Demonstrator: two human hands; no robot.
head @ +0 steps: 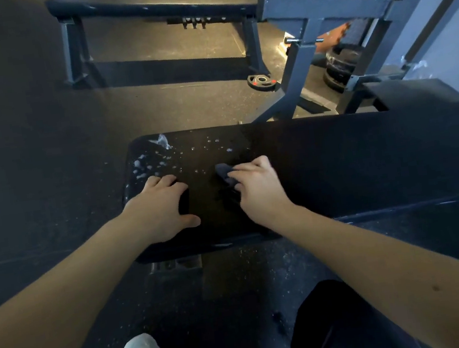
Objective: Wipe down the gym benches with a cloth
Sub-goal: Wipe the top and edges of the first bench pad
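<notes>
A black padded gym bench (338,165) runs from the middle to the right edge. White foam and droplets (148,164) speckle its far left corner. My right hand (259,187) presses a dark cloth (224,173) onto the pad, fingers curled over it; most of the cloth is hidden under the hand. My left hand (162,206) rests on the pad near the left end, fingers spread and bent, holding nothing.
A second flat bench (153,5) stands farther back. A grey steel rack frame (312,55) rises at the right, with a small weight plate (262,81) on the floor by its foot and stacked plates (338,69) behind. Dark rubber flooring surrounds everything.
</notes>
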